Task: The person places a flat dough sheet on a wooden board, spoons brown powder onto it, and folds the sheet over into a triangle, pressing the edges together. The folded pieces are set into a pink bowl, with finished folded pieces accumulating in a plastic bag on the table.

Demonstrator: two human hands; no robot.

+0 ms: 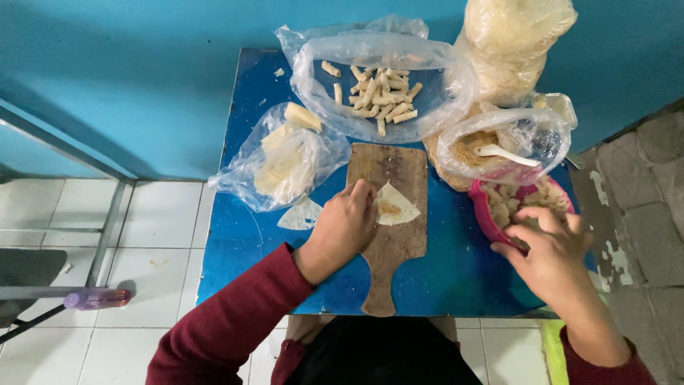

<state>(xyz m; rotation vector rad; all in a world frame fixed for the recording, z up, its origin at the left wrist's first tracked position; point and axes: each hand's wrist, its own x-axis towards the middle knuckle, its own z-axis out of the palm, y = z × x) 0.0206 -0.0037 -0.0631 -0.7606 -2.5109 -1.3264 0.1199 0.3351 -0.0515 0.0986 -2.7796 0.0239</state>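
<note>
Hands, left (345,224) on one wrapper (395,207), right (552,246) in one pink bowl (488,221)

A pale triangular wrapper (396,207) lies flat on the wooden cutting board (388,228), a brownish patch of filling at its centre; its left edge sits under the fingertips of the left hand (344,228). A pink bowl (491,221) of pale filling chunks stands upright directly beneath the right hand (552,249), whose fingers reach into it.

Worn wooden board (390,235), scuffed painted table (456,264), glossy plastic bags (385,64).
</note>
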